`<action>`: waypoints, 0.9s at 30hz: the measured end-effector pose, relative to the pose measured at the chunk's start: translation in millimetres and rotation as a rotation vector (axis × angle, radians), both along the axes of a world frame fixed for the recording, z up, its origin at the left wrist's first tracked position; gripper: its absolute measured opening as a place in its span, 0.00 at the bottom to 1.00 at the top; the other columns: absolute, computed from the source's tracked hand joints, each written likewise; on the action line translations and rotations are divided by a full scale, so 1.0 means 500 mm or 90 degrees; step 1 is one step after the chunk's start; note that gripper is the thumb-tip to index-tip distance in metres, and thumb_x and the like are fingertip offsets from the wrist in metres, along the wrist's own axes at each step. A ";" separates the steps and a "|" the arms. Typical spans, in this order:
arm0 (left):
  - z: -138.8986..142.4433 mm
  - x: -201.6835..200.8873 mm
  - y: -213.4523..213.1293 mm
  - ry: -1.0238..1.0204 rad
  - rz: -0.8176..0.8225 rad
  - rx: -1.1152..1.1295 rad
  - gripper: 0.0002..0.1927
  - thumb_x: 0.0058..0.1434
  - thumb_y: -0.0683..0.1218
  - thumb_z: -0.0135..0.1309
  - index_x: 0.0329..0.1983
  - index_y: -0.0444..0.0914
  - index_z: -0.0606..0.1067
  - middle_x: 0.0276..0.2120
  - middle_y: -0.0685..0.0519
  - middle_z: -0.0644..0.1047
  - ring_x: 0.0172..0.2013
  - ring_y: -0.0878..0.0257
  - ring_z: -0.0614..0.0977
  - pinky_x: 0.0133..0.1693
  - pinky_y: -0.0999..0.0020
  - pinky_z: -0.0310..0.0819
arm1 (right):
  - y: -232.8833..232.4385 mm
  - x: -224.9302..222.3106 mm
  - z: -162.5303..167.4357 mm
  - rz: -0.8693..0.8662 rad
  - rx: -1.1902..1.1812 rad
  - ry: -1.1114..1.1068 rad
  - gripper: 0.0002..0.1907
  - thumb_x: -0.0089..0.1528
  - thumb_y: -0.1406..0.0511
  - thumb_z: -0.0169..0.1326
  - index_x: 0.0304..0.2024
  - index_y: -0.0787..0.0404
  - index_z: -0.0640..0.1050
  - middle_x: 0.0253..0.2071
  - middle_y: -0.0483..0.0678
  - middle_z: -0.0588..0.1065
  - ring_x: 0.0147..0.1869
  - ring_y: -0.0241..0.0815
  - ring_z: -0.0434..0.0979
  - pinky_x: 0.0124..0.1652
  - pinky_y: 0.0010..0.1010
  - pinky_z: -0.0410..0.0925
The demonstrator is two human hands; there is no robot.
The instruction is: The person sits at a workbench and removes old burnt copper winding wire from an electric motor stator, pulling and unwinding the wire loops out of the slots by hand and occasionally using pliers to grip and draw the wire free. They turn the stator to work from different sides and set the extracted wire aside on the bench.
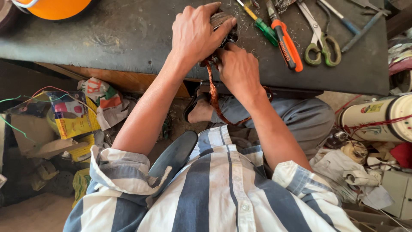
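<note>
My left hand (198, 34) is curled over a dark coil (219, 19) near the front edge of the worktop (128, 38), fingers wrapped round its top and thumb pressed to its side, so it is gripped tight. My right hand (237, 71) sits just below, at the worktop's front edge, fingers closed on the copper wire (213, 96) that comes out of the coil. What the fingertips pinch is hidden under my knuckles. The wire hangs off the edge in a loop, down toward my knee and back up by my right wrist.

To the right of my hands lie a green screwdriver (262, 23), an orange-handled tool (286, 43) and green-handled scissors (321, 45), side by side, well back from the front edge. An orange bowl (53, 6) sits at the far left corner. A white cylinder (377, 118) wound with red thread lies below the worktop's right end, among scraps.
</note>
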State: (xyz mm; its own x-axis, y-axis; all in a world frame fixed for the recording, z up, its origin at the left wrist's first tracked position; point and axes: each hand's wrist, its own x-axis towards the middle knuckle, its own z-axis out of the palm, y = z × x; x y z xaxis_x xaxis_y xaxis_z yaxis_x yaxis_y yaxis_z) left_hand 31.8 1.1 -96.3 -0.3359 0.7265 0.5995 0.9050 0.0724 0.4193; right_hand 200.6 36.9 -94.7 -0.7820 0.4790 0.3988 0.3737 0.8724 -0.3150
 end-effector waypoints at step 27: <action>0.006 -0.005 -0.007 -0.011 0.007 0.012 0.29 0.62 0.64 0.62 0.51 0.36 0.83 0.37 0.39 0.83 0.38 0.40 0.83 0.42 0.48 0.78 | -0.030 -0.006 -0.035 -0.057 -0.021 -0.011 0.17 0.63 0.68 0.52 0.53 0.49 0.83 0.51 0.57 0.73 0.35 0.64 0.81 0.35 0.52 0.73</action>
State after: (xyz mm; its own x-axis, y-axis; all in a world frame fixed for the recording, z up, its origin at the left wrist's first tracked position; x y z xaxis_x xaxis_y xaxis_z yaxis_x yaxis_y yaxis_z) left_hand 29.1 -2.5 -93.1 -0.3548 0.7108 0.6074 0.8965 0.0742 0.4368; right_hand 197.5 21.7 -112.2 -0.7424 0.5597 0.3682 0.4550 0.8247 -0.3360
